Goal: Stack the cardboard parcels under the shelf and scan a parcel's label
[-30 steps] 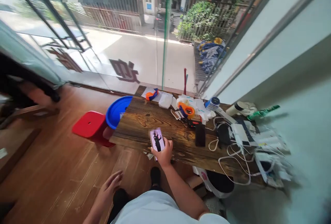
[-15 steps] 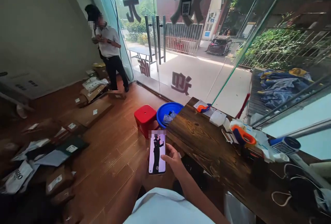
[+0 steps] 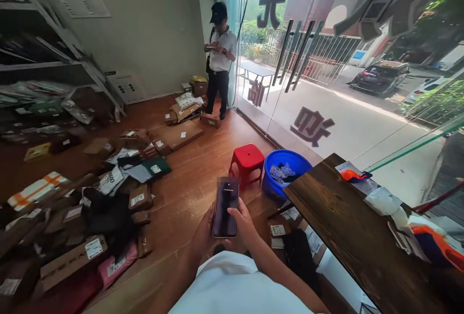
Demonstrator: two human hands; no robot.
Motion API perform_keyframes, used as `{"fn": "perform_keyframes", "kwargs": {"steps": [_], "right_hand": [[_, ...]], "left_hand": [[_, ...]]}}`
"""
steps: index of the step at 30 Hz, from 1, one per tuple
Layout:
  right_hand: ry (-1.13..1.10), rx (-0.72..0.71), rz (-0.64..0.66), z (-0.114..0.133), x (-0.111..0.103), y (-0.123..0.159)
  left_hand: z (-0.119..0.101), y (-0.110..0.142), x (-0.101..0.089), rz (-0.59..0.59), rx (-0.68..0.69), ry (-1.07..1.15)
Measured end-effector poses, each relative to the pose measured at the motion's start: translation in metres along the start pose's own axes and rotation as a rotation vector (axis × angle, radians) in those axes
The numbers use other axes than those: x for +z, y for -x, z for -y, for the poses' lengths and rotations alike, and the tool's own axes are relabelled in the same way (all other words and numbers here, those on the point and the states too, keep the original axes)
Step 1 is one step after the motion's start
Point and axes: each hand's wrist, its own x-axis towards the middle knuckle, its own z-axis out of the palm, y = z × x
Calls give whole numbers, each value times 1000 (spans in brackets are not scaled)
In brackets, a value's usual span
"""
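Note:
A dark smartphone [image 3: 225, 207] stands upright in front of my chest, its screen dark. My right hand [image 3: 244, 227] wraps its right side, thumb lying on the screen's edge. My left hand [image 3: 203, 229] cups the phone from the left and behind, with only part of its fingers showing. Both hands hover above the wooden floor, left of the dark wooden table [image 3: 348, 232].
A red stool [image 3: 248, 158] and a blue basin [image 3: 286, 169] stand ahead by the glass doors [image 3: 290, 63]. Several parcels and bags [image 3: 108, 193] cover the floor at left. A person [image 3: 219, 60] in a white shirt stands at the far doorway. Shelves [image 3: 43, 63] line the left wall.
The view has swung left from the table toward the room. My right hand lifted the phone off the table, my left hand joined it, and the screen went dark.

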Motion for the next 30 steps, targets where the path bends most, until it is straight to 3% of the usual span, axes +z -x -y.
{"fn": "perform_keyframes", "kwargs": {"steps": [5, 10, 16, 18, 20, 24, 30], "right_hand": [[210, -23, 85, -15, 37, -11], [164, -13, 120, -18, 53, -15], [203, 15, 447, -7, 48, -16], [181, 24, 404, -7, 49, -17], [155, -10, 283, -12, 52, -15], [262, -214, 92, -33, 54, -5], [531, -443, 201, -51, 41, 3]], "left_hand": [[-20, 19, -24, -29, 115, 14], [-33, 29, -34, -11, 206, -8], [-34, 30, -48, -1, 267, -60], [-33, 28, -52, -9, 245, -23], [-33, 25, -55, -17, 213, 26], [-33, 18, -58, 9, 186, 147], [-36, 15, -56, 18, 239, 208]]}}
